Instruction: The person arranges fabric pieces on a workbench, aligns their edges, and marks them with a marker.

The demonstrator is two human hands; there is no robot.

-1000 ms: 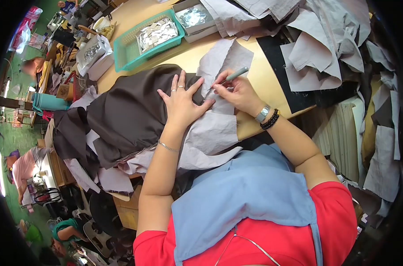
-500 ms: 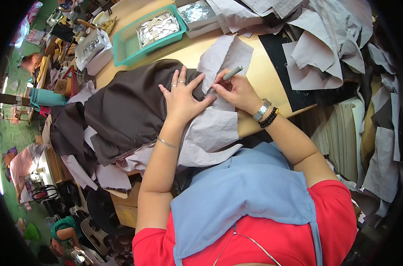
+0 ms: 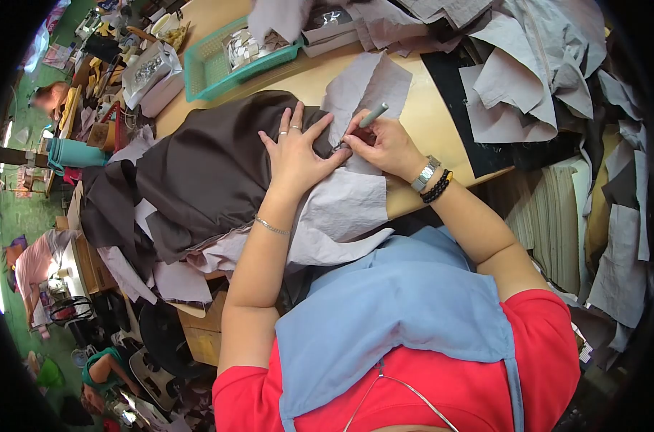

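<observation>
My left hand [image 3: 296, 157] lies with fingers spread on dark brown fabric [image 3: 219, 155], its thumb reaching toward the pen's tip. A grey-green pen [image 3: 374, 114] is pinched in my right hand [image 3: 390, 150]. Its tip end is down at the edge where the brown fabric meets a pale grey piece [image 3: 370, 79], close to my left thumb. Exactly what the tip touches is too small to make out. More pale cloth [image 3: 348, 205] spreads under my wrists and hangs toward my lap.
A teal basket [image 3: 197, 90] of small pale pieces stands at the table's back, partly covered by a hanging pale cloth [image 3: 276, 18]. Left of it sits a white box [image 3: 150, 75] of shiny parts. Grey cloth pieces [image 3: 514, 86] pile up at right. Other people work at left.
A pale cloth has come in over the teal basket at the top. My right hand and the pen have shifted very slightly; the pen leans a little more. My left hand stays in place.
</observation>
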